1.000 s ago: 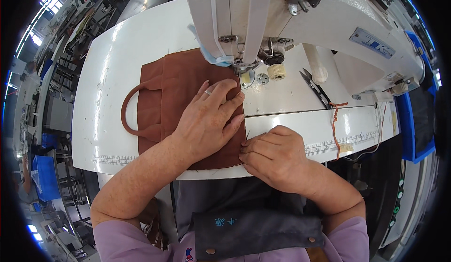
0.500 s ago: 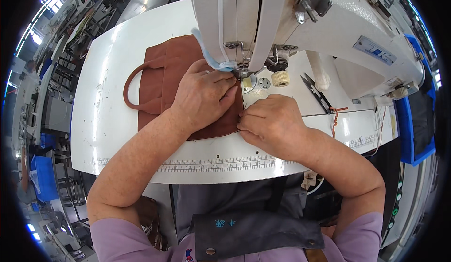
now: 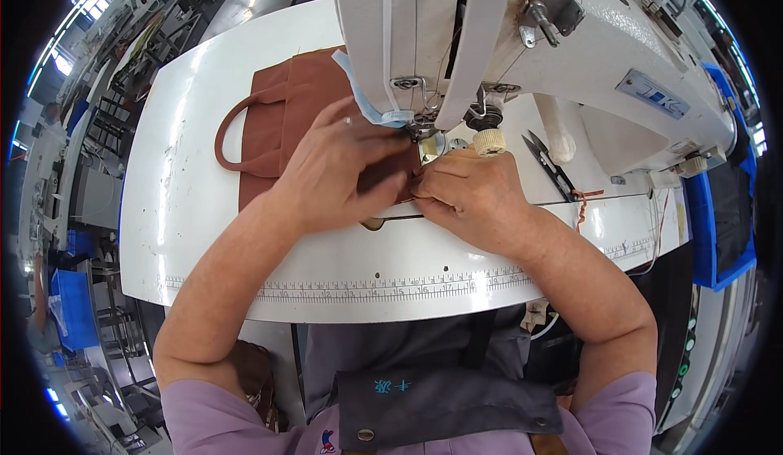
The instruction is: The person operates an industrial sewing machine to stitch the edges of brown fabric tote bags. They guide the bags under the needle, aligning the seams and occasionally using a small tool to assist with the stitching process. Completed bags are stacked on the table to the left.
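Observation:
A flat brown bag piece (image 3: 269,137) with a loop handle at its left lies on the white sewing machine table, its right edge at the presser foot (image 3: 421,127) of a white sewing machine (image 3: 538,39). My left hand (image 3: 330,173) is over the bag piece, its fingers apart and blurred by motion, thumb near the lower right part of the panel. With fingers pinched together, my right hand (image 3: 473,194) grips the panel's right edge just in front of the needle area. The needle itself is hidden.
Black thread snips (image 3: 548,165) with a reddish cord lie right of the machine's needle area. A printed ruler strip (image 3: 383,292) runs along the table's near edge. A blue bin (image 3: 718,235) stands at the right, another blue bin (image 3: 75,308) at the far left.
The bag piece has moved away from me, deeper under the machine. My right hand has followed it slightly away from me. My left hand has loosened and drawn a little left and nearer.

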Available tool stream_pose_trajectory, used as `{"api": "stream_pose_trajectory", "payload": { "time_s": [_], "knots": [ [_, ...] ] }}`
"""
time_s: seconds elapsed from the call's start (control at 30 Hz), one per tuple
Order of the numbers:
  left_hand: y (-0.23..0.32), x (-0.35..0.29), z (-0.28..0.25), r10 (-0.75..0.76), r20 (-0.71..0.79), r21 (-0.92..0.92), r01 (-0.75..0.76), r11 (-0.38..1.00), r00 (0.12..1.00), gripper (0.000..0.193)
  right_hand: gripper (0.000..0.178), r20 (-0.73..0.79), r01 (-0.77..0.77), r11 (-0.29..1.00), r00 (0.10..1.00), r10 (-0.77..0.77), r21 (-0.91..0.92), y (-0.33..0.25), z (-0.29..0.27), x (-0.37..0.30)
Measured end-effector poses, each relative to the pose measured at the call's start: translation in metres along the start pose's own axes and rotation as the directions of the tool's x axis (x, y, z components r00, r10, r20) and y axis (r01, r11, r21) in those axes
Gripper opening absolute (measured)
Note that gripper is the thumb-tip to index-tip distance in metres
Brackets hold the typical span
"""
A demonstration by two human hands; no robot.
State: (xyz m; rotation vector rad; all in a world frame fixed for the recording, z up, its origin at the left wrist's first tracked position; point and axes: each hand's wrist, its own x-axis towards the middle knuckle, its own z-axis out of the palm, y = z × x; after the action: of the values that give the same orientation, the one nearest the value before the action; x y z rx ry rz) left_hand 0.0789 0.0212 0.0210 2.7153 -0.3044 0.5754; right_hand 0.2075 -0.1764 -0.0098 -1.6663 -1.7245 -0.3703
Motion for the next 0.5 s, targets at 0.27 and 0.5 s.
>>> {"api": "stream_pose_trajectory", "payload": {
  "time_s": [0.27,0.5],
  "knots": [
    [0.015,-0.036,0.007,0.030,0.148,-0.019,-0.027,0.999,0.989,0.053,0.010,0.007,0.043,0.998,0.999,-0.043,-0.035,-0.002,-0.005,-0.001],
    [0.013,-0.032,0.004,0.115,0.184,0.024,-0.121,0.992,0.976,0.049,0.010,0.082,0.003,0.999,0.997,-0.006,0.041,-0.002,-0.016,-0.004]
  ]
}}
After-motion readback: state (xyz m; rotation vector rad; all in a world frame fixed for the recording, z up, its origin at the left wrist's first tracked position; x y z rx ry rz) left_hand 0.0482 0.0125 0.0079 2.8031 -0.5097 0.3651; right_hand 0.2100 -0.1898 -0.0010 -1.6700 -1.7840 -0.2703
